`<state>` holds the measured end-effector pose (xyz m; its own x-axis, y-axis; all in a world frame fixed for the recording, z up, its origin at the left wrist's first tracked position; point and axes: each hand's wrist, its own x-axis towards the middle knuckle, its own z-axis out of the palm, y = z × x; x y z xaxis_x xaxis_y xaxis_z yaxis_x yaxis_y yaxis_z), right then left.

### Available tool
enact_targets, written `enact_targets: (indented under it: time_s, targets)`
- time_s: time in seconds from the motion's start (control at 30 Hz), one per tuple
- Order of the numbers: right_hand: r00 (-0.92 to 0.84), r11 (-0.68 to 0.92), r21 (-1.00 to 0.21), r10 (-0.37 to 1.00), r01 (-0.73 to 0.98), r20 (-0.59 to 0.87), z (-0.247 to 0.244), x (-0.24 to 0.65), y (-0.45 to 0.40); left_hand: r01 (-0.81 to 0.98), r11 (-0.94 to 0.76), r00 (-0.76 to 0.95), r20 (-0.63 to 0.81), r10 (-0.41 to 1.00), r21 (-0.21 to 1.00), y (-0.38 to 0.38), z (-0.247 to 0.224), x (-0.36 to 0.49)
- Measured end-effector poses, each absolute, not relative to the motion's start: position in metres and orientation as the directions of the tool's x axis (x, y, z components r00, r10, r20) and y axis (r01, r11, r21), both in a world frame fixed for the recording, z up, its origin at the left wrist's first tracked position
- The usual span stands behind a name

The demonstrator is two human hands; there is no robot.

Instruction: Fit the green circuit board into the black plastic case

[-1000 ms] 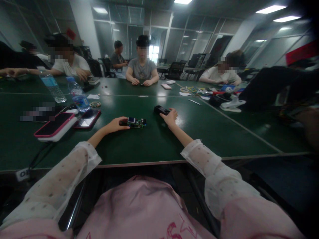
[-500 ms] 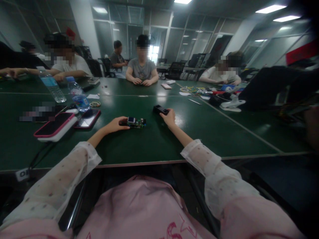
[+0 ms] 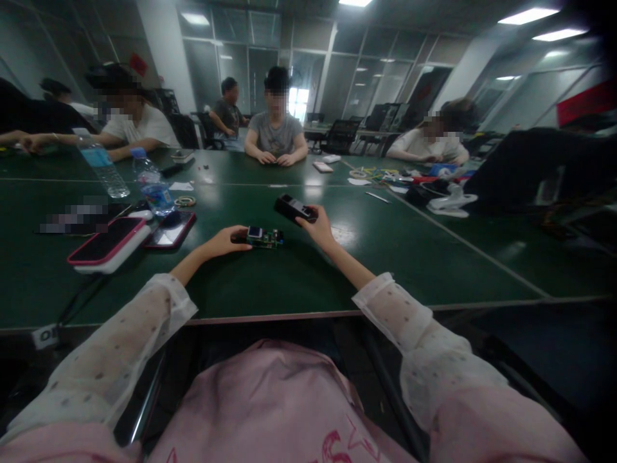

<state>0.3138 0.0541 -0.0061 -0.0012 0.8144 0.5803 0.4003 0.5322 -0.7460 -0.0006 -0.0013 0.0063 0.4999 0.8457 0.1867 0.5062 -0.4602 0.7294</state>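
Observation:
In the head view my left hand (image 3: pixel 226 242) is closed on the left end of a green circuit board (image 3: pixel 270 238) with a small screen, held low over the green table (image 3: pixel 270 283). My right hand (image 3: pixel 318 226) grips the right end of a black rectangular device (image 3: pixel 292 208), which is tilted, its left end farther from me. The device is just beyond the board and slightly to its right; a gap shows between them. Fingers partly hide the near ends of both objects.
To the left are a pink-edged phone (image 3: pixel 108 241) on a white object, another phone (image 3: pixel 171 230), two water bottles (image 3: pixel 155 186) and a tape roll (image 3: pixel 185 202). Farther right lie a pen (image 3: pixel 378 197), coloured cables (image 3: pixel 371 174) and a white clip-like stand (image 3: pixel 452 202). Several people sit around.
My right hand has moved left and slightly toward the far side with the black device, bringing it nearer the board. My left hand and the board look unmoved.

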Motion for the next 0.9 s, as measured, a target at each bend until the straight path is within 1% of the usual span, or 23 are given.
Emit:
enact_targets:
  time_s: [0.1, 0.3, 0.4, 0.57, 0.73, 0.9]
  targets:
    - [-0.143, 0.577, -0.768, 0.816, 0.279, 0.561, 0.003, 0.295, 0.034, 0.511, -0.45, 0.494, 0.178, 0.851, 0.733, -0.003, 0.008, 0.0]
    - [-0.344, 0.644, -0.732, 0.754, 0.223, 0.559, 0.008, 0.28, 0.014, 0.537, -0.405, 0.447, 0.158, 0.881, 0.74, -0.004, 0.008, 0.002]
    - [-0.398, 0.654, -0.724, 0.738, 0.22, 0.545, 0.007, 0.282, 0.013, 0.546, -0.404, 0.441, 0.158, 0.884, 0.734, -0.004, 0.008, 0.003]
    - [-0.427, 0.673, -0.703, 0.719, 0.229, 0.549, 0.006, 0.283, 0.012, 0.543, -0.403, 0.439, 0.161, 0.884, 0.737, -0.005, 0.009, 0.004]
    - [-0.499, 0.72, -0.624, 0.679, 0.305, 0.539, 0.003, 0.283, 0.009, 0.502, -0.45, 0.443, 0.227, 0.867, 0.739, -0.004, 0.006, 0.003]
    - [-0.559, 0.722, -0.589, 0.675, 0.364, 0.482, -0.003, 0.283, 0.007, 0.474, -0.427, 0.45, 0.204, 0.869, 0.77, -0.005, 0.005, 0.003]
